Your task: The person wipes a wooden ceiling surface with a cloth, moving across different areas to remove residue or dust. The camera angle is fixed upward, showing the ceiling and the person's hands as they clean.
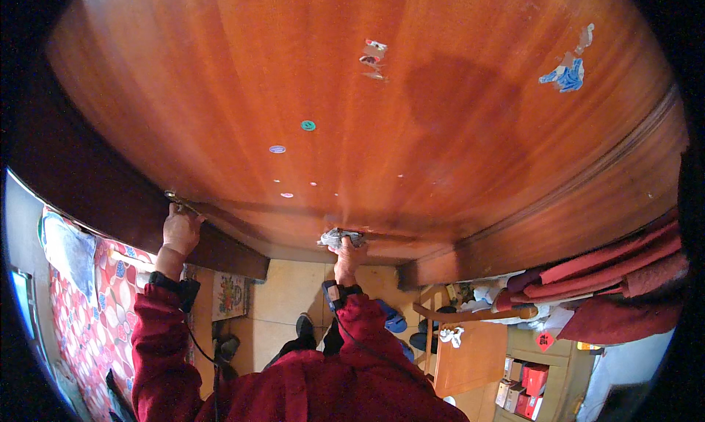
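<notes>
A large reddish-brown wooden door [352, 119] fills the upper view, with a green round sticker [308, 125], a pale oval sticker [277, 149] and torn sticker remains [567, 76] on it. My right hand [348, 257] presses a crumpled grey-white cloth [339, 238] against the lower middle of the door. At the door's left edge, my left hand [182, 230] is at the metal handle [171, 195], its fingers curled; how firmly it grips is partly hidden.
Dark red clothes [611, 262] hang at the right. Below them are a wooden chair [473, 350] with a crumpled white tissue [451, 336] on it, and a shelf [537, 350] with boxes. Blue shoes [394, 318] lie on the tiled floor. Pink patterned fabric [93, 312] is at left.
</notes>
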A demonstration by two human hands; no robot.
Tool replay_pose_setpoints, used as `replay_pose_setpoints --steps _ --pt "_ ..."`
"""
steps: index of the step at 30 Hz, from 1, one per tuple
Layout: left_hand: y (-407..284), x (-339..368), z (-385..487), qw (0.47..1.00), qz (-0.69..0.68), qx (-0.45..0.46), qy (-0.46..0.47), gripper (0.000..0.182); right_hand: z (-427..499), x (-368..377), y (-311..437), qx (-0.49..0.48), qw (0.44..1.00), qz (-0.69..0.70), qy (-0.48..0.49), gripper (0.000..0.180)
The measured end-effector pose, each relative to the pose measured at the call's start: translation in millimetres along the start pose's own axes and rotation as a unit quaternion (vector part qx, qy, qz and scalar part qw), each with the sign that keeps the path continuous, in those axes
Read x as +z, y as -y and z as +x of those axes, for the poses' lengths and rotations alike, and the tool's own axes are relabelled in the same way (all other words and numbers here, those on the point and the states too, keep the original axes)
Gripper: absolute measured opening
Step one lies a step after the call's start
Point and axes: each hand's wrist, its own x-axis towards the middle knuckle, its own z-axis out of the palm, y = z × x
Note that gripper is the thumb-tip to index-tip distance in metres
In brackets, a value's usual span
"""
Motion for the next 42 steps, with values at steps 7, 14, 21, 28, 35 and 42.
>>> replay_pose_setpoints --steps 7,14,21,28,35,42 --pt "-6 -8 -2 1.000 0.007 0.025 -0.010 0.028 6 -3 -13 0.016 1.000 0.009 0.003 0.070" --pt "0 7 -3 1.000 0.007 0.006 -0.021 0.028 1 3 -3 0.027 0.996 -0.022 -0.076 0.039" --pt "7 23 -3 0.999 -0.036 -0.037 -0.004 0.030 -11 11 9 -0.017 0.998 0.003 -0.067 0.050" --pt "1 8 -2 0.999 0.012 0.031 -0.015 0.025 -1 1 -6 -0.095 0.993 -0.069 -0.013 0.050" --pt "-6 3 -7 0.998 -0.030 -0.039 -0.027 0.021 6 -15 -8 -0.020 0.995 -0.093 -0.033 0.069" --pt "-7 2 -4 0.999 -0.021 -0.025 0.000 0.029 5 -11 -2 -0.169 0.970 -0.174 -0.033 0.061"
